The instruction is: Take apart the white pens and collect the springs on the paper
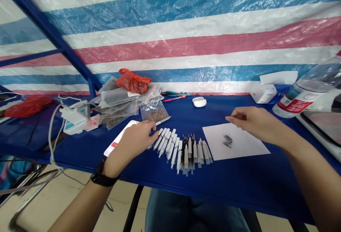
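Note:
My left hand hovers over the left end of a row of white pen parts, with thumb and index finger apart and nothing visible between them. Beside these parts, slim pen barrels with pale grips and clear ends lie together, with dark tips showing among them. Over the far right part of a white paper sheet is my right hand, its fingers loosely curled and a gap at the thumb. A small pile of grey metal pieces, perhaps springs, rests on that sheet.
A phone lies partly beneath my left hand. Plastic bags, a red bag, pens and a white case are behind. Power adapters stand left; a large bottle and tablet-like device are right.

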